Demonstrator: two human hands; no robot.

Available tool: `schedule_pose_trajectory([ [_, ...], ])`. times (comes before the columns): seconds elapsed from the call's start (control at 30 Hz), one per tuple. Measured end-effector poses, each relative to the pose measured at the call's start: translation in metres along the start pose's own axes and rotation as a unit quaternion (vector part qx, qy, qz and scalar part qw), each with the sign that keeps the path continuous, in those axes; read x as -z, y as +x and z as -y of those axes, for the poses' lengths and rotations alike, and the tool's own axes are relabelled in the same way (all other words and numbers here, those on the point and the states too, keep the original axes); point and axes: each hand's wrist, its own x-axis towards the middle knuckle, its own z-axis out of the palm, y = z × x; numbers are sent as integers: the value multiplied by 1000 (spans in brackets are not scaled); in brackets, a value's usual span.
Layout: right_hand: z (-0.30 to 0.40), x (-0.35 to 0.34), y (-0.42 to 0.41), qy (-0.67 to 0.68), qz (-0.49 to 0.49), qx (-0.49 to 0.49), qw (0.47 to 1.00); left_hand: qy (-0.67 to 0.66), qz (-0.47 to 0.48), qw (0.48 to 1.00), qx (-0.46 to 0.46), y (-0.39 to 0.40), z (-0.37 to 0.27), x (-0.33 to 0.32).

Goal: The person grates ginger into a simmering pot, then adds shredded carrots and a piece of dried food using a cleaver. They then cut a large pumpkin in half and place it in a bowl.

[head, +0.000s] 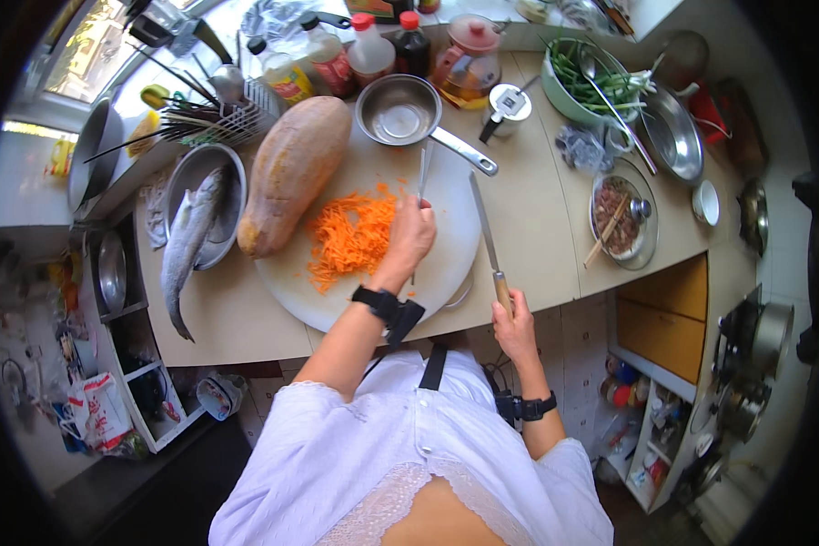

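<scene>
My left hand [411,232] is closed on a thin metal utensil [423,170], whose kind I cannot tell, over the round white cutting board [450,252]. Beside that hand lies a heap of shredded carrot [348,235]. In my right hand [515,327] is the wooden handle of a kitchen knife [486,228], its blade pointing away from me by the board's right edge. A large squash [300,170] rests across the board's left part. At the board's far side is a small steel saucepan [399,112], its handle pointing right.
A whole fish [194,239] hangs over a metal bowl [208,205] at left. To the right are chopped meat [618,215] in a dish with chopsticks, a green basin of scallions [587,75] and a steel basin [672,136]. Bottles [372,51] and a glass pitcher [469,65] line the back.
</scene>
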Motion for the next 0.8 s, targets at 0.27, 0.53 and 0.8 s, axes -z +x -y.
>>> schedule_pose_trajectory([
  [0.27,49,-25,-10,-76,104,38,991,-138,38,990,10,-62,32,69],
  [0.53,72,-31,40,-118,56,130,983,-363,38,911,194,-131,77,131],
  [0.8,92,-41,82,-224,51,212,950,-444,-36,876,184,-148,78,135],
])
